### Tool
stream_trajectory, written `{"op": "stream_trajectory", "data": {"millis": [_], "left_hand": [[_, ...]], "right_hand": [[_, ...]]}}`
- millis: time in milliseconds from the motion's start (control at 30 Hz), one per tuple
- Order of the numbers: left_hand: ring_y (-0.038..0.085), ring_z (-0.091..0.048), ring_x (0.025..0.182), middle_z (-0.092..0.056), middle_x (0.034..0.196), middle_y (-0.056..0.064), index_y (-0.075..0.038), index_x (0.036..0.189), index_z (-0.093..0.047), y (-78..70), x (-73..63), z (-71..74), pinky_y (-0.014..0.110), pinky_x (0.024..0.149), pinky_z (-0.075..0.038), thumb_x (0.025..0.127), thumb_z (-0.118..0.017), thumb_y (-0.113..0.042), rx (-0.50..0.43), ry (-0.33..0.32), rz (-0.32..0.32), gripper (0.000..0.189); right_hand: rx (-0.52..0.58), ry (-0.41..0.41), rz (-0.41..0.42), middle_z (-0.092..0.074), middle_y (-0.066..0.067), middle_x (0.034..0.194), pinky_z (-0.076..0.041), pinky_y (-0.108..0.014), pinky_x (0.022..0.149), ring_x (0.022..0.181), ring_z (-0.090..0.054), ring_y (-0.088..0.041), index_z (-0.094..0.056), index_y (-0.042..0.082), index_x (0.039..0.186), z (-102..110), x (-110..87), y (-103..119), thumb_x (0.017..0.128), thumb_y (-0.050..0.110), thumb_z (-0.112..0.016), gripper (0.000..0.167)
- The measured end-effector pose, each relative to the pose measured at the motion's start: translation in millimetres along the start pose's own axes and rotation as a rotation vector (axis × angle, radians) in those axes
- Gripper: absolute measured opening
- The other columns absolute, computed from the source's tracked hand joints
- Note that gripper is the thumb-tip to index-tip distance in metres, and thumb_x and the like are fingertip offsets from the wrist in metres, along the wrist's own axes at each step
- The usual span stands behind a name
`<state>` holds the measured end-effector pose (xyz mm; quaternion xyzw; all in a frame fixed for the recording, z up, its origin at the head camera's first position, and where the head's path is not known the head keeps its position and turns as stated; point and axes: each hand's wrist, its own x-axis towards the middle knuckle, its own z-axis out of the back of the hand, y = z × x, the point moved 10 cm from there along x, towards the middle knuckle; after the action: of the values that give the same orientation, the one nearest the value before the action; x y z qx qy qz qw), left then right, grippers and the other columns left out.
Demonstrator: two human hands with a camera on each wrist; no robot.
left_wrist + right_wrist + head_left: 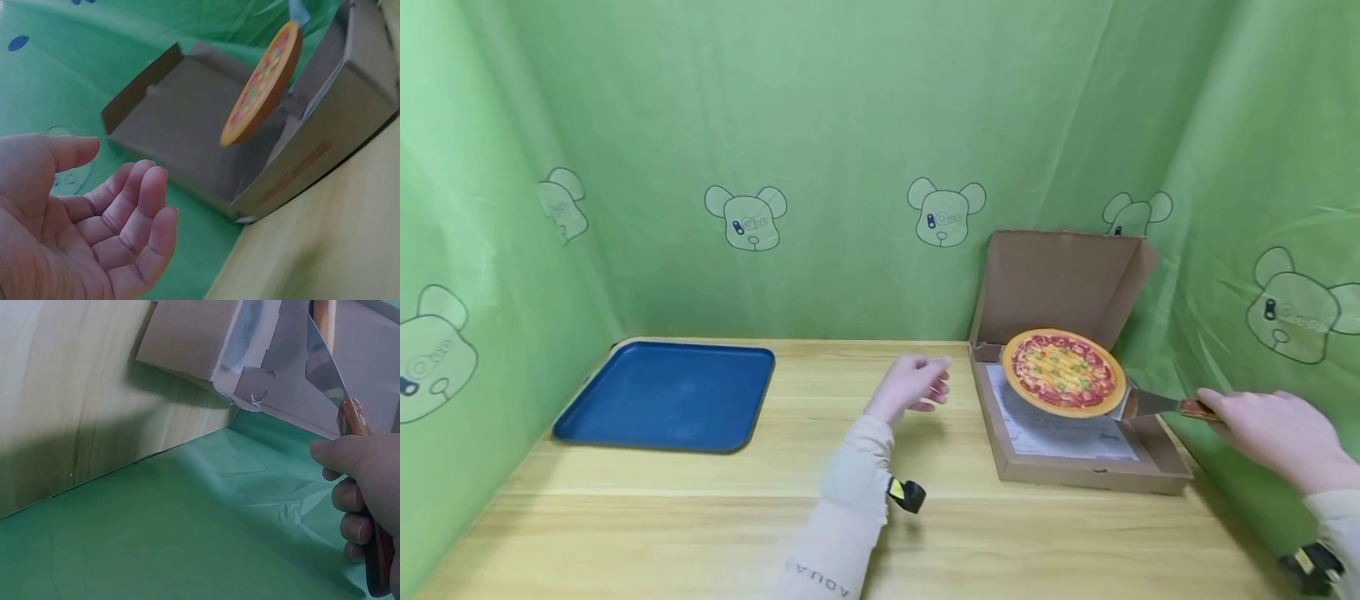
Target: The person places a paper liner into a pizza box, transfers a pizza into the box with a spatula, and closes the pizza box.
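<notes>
My right hand (1277, 433) grips the wooden handle of a metal pizza server (1150, 403). On its blade lies a round toy pizza (1063, 372) with red, yellow and green topping, raised above the open cardboard pizza box (1093, 477). In the right wrist view, the fingers wrap round the handle (379, 556), and only a sliver of the pizza's edge shows at the top. My left hand (913, 386) hovers over the table left of the box, holding nothing. Its fingers are loosely bent with the palm up in the left wrist view, apart from the pizza.
A blue rectangular tray (666, 396) lies at the left on the wooden table (700, 517). White printed paper (1026, 429) lines the box, whose lid (1060, 283) stands raised at the back. Green cloth (842, 100) with bear drawings encloses the table's back and sides.
</notes>
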<state>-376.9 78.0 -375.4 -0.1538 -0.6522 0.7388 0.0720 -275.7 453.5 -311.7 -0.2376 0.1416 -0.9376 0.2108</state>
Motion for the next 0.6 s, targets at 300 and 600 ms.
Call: {"op": "stream_trajectory", "data": {"millis": [300, 600], "left_hand": [[0.013, -0.061, 0.062, -0.071, 0.083, 0.01, -0.001, 0.096, -0.067, 27.4, 16.1, -48.2, 0.037, 0.07, -0.06, 0.095, -0.06, -0.038, 0.032, 0.049, 0.036, 0.037], [0.014, -0.06, 0.059, -0.071, 0.078, 0.01, -0.001, 0.091, -0.068, 51.7, 14.7, -67.1, 0.032, 0.062, -0.058, 0.095, -0.06, -0.04, 0.137, 0.051, 0.079, 0.04]], "right_hand": [[-0.009, 0.007, -0.015, -0.032, 0.015, 0.05, -0.026, -0.028, 0.038, 0.043, -0.028, -0.005, -0.045, 0.018, 0.074, 0.3, 1.2, -0.3, 0.092, 0.024, -0.066, 0.028], [-0.008, -0.008, 0.008, -0.029, 0.015, 0.05, -0.025, -0.027, 0.036, 0.041, -0.025, -0.004, -0.044, 0.02, 0.072, 5.7, 2.3, 4.4, 0.09, 0.03, -0.068, 0.032]]}}
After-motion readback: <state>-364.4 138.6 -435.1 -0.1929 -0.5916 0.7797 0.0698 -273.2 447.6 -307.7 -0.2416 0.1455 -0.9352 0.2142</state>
